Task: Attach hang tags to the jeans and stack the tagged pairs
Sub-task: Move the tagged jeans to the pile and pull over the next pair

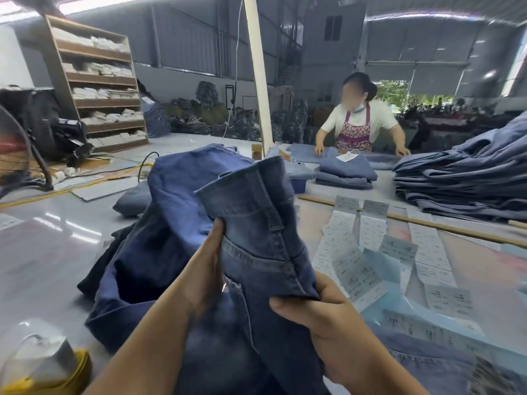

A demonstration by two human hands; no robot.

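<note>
Grey table [42, 252]: label strips [368, 232], denim stack [467, 178]; shelving [97, 81] behind.

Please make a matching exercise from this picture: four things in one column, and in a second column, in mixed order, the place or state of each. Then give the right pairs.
Things:
1. pair of jeans
2. label strips
3. tall stack of jeans
4. small folded pile

Places or states:
A. lying flat on the table, right of the hands
B. has a white tag on top
C. held up by the left hand and right hand
D. at the far right edge of the table

Pairs: 1-C, 2-A, 3-D, 4-B
</note>
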